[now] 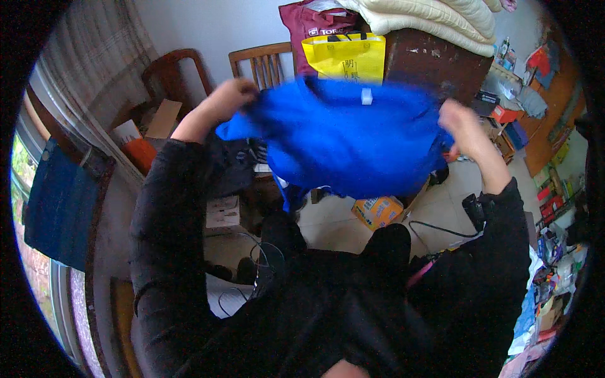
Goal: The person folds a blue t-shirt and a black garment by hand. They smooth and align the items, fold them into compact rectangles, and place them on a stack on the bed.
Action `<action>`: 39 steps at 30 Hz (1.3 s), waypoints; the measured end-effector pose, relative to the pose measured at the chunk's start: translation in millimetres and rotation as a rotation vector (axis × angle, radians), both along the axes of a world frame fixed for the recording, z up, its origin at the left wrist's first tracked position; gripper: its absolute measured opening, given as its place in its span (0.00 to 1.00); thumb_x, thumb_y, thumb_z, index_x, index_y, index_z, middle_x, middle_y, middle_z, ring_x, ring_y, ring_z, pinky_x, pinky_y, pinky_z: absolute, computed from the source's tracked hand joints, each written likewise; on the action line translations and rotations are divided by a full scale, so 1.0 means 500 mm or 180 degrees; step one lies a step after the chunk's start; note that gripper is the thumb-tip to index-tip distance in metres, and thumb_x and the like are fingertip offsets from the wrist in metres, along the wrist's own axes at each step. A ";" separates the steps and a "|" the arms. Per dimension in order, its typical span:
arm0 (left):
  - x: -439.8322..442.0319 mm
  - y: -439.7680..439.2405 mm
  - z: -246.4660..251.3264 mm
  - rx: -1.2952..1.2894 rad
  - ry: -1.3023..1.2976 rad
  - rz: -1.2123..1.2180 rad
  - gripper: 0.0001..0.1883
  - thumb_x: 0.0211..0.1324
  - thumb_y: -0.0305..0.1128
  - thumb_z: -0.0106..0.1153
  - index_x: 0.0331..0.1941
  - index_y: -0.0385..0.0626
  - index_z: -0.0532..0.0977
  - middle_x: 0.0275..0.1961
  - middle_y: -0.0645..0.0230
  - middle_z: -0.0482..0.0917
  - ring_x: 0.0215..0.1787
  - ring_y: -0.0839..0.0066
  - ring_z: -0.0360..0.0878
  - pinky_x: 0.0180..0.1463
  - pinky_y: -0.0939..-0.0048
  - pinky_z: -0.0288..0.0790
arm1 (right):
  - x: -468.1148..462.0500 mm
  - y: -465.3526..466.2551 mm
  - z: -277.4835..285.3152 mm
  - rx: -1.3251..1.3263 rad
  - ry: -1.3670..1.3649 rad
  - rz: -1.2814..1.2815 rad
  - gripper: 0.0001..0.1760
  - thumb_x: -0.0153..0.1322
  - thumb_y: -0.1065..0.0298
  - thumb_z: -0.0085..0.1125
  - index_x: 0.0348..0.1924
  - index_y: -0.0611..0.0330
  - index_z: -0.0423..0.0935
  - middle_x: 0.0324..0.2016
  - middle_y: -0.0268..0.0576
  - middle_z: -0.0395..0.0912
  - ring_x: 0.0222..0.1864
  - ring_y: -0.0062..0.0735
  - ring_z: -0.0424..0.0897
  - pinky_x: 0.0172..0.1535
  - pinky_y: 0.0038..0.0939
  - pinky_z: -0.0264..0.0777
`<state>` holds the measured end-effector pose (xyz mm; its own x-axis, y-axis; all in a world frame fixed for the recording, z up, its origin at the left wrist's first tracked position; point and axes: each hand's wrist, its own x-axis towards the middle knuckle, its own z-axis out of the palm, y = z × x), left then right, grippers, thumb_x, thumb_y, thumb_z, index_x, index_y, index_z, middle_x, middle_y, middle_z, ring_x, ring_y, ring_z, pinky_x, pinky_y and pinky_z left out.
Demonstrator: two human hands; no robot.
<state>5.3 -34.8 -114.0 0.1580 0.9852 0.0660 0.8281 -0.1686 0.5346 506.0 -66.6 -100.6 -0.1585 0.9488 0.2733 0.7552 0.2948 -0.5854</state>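
Spread in the air before me is a blue short-sleeved shirt [350, 141], blurred by motion. Its neckline faces away from me at the top, with a small white label [367, 96] inside the collar. My left hand [236, 94] grips the shirt near one shoulder. At the opposite shoulder, my right hand [459, 124] is closed on the cloth; its fingertips are partly hidden. The lower edge of the shirt hangs above the floor and covers part of what lies behind it.
Behind the shirt stand a yellow bag [350, 54] bearing writing, a maroon bag [298, 28] and a wooden chair [260, 52]. Folded cream quilts [425, 21] lie on a dark cabinet [435, 61]. An orange-yellow box [376, 211] and a black cable [439, 227] are on the tiled floor.
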 end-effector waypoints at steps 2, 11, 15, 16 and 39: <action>-0.002 -0.002 -0.008 0.0685 0.0423 0.0169 0.12 0.64 0.29 0.51 0.49 0.39 0.76 0.40 0.56 0.83 0.40 0.64 0.82 0.45 0.64 0.77 | -0.003 0.003 -0.010 -0.0829 -0.0080 0.0087 0.11 0.75 0.64 0.53 0.46 0.60 0.74 0.32 0.39 0.75 0.27 0.29 0.78 0.19 0.27 0.77; -0.042 -0.030 0.017 0.1120 -0.0917 0.0126 0.12 0.65 0.33 0.57 0.47 0.40 0.77 0.37 0.67 0.81 0.40 0.76 0.77 0.48 0.70 0.73 | 0.050 0.049 -0.004 0.1498 0.0331 0.0215 0.07 0.75 0.68 0.53 0.38 0.63 0.73 0.26 0.35 0.71 0.30 0.20 0.72 0.35 0.26 0.70; -0.033 -0.071 0.024 0.0987 -0.1462 -0.0060 0.14 0.62 0.38 0.64 0.44 0.40 0.80 0.37 0.70 0.81 0.40 0.79 0.76 0.52 0.73 0.70 | 0.042 0.008 0.000 0.1981 0.0224 0.0198 0.06 0.73 0.70 0.54 0.38 0.65 0.72 0.28 0.40 0.73 0.32 0.28 0.73 0.39 0.27 0.68; -0.033 -0.084 0.025 0.1014 -0.1543 -0.0100 0.13 0.62 0.38 0.64 0.43 0.40 0.80 0.36 0.71 0.81 0.40 0.79 0.76 0.51 0.74 0.70 | 0.040 -0.003 0.003 0.2040 0.0361 0.0153 0.06 0.72 0.71 0.55 0.36 0.66 0.73 0.29 0.42 0.74 0.33 0.31 0.74 0.40 0.29 0.68; 0.026 -0.215 0.006 0.1551 -0.4253 -0.1210 0.06 0.60 0.34 0.59 0.35 0.46 0.74 0.35 0.73 0.73 0.40 0.79 0.71 0.45 0.76 0.66 | -0.034 -0.096 -0.034 0.2949 0.2237 0.0008 0.05 0.76 0.73 0.44 0.41 0.61 0.70 0.48 0.45 0.73 0.51 0.34 0.72 0.59 0.36 0.65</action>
<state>18.5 -142.4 -111.2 -0.0472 0.7376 0.6736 -0.3582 -0.6420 0.6779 488.9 -114.4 -117.6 0.3019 0.3394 0.8909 0.3485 0.8305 -0.4346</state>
